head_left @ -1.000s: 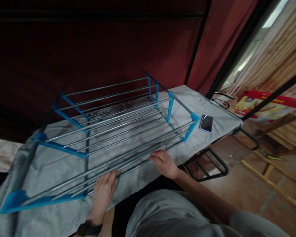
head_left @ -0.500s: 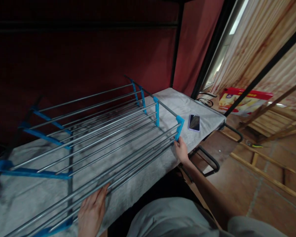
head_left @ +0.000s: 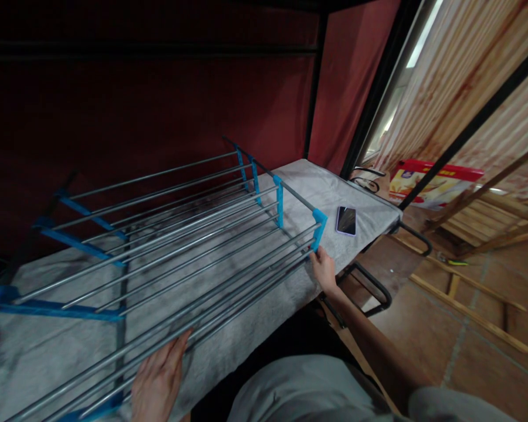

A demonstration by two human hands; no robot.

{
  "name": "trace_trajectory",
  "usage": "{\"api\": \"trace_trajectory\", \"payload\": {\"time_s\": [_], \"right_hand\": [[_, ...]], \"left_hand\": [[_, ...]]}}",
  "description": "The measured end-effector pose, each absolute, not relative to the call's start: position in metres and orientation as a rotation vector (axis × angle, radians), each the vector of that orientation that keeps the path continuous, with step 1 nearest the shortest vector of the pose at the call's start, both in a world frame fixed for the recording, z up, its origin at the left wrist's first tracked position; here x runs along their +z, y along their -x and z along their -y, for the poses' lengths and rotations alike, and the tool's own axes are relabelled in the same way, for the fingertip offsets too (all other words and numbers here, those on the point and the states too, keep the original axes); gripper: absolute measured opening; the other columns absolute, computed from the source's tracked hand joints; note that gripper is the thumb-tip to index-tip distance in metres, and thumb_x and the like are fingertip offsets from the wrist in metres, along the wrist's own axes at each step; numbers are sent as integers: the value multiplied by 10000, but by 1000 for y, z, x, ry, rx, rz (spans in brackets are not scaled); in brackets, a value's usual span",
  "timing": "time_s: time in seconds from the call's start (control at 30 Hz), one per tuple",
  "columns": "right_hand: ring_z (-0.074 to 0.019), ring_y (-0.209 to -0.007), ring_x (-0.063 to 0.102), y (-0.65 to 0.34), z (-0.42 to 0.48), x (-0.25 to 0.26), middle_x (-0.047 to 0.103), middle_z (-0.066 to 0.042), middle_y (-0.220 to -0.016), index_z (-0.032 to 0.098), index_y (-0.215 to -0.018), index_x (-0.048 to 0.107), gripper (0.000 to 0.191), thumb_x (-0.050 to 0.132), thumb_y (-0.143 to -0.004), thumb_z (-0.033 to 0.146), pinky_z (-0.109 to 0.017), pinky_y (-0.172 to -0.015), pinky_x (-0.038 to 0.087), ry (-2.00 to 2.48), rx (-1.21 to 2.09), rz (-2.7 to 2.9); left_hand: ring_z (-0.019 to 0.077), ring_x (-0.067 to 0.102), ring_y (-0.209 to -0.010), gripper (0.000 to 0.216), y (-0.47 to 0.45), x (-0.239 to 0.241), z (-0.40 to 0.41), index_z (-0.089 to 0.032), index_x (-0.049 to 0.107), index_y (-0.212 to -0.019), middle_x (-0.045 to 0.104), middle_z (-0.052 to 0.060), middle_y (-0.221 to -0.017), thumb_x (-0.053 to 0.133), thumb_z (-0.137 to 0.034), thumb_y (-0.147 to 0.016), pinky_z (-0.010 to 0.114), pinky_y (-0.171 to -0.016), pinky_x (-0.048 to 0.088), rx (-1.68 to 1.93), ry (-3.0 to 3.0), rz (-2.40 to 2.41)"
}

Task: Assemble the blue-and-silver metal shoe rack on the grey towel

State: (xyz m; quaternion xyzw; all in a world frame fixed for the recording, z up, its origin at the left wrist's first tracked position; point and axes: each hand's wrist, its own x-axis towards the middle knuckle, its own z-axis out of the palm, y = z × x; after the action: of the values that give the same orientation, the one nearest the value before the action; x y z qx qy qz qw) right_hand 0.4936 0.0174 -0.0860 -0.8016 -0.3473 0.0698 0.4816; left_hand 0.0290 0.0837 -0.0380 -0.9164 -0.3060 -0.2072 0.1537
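A shoe rack of grey metal tubes with blue plastic brackets (head_left: 320,230) lies across a grey blanket (head_left: 246,334) on a bed. My right hand (head_left: 323,268) grips the rack's near right corner, its fingers closed just under a blue bracket; some fingertips are hidden. Flat along the front tubes rests my left hand (head_left: 161,372), fingers stretched out and side by side, near the rack's left end. Another blue bracket (head_left: 61,309) joins the tubes on the left side.
A phone (head_left: 346,221) lies on the blanket right of the rack. Black bed posts and a red curtain (head_left: 158,111) stand behind. On the floor to the right are a red and yellow box (head_left: 435,184), a wooden ladder-like frame (head_left: 470,305) and a wooden chair (head_left: 475,220).
My left hand has slid slightly left and down along the front tubes. The rack's left end sits a touch further left; my right hand keeps its hold.
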Motion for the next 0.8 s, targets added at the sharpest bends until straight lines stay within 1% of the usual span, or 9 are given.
{"api": "trace_trajectory", "payload": {"time_s": [0.13,0.27,0.47,0.67,0.8], "right_hand": [[-202,-656,571,-494,-16,-85,632,-36,-697,201,-898,620,335,425,-894,474,-300,-624,388,1957,168,856],[-212,-680,592,-495,-15,-85,659,-53,-735,199,-914,628,347,426,-893,480,-306,-635,405,1936,170,881],[-220,-706,599,-496,-14,-86,663,-56,-753,199,-938,624,342,431,-888,476,-310,-646,410,1933,183,876],[-174,-601,507,-498,-14,-85,578,-11,-636,216,-780,573,344,447,-875,522,-289,-602,352,1935,178,885],[-169,-585,491,-499,-14,-84,550,-2,-617,215,-764,564,371,437,-876,545,-289,-588,328,1926,175,898]], "left_hand": [[218,681,-868,477,-25,-41,-86,-235,500,-1383,723,68,-1020,446,-139,-919,331,-817,467,-596,2644,872],[204,687,-857,471,-21,-44,-89,-247,524,-1373,729,58,-1022,432,-165,-918,313,-812,479,-574,2683,901],[188,689,-893,501,-17,-45,-92,-262,523,-1375,721,49,-1101,434,-153,-894,291,-820,497,-553,2755,932],[200,698,-859,451,-18,-43,-92,-264,573,-1338,733,54,-1066,412,-211,-920,301,-790,515,-563,2748,976],[201,697,-848,416,-20,-40,-91,-248,606,-1298,736,60,-1037,404,-232,-935,304,-795,514,-557,2748,992]]}}
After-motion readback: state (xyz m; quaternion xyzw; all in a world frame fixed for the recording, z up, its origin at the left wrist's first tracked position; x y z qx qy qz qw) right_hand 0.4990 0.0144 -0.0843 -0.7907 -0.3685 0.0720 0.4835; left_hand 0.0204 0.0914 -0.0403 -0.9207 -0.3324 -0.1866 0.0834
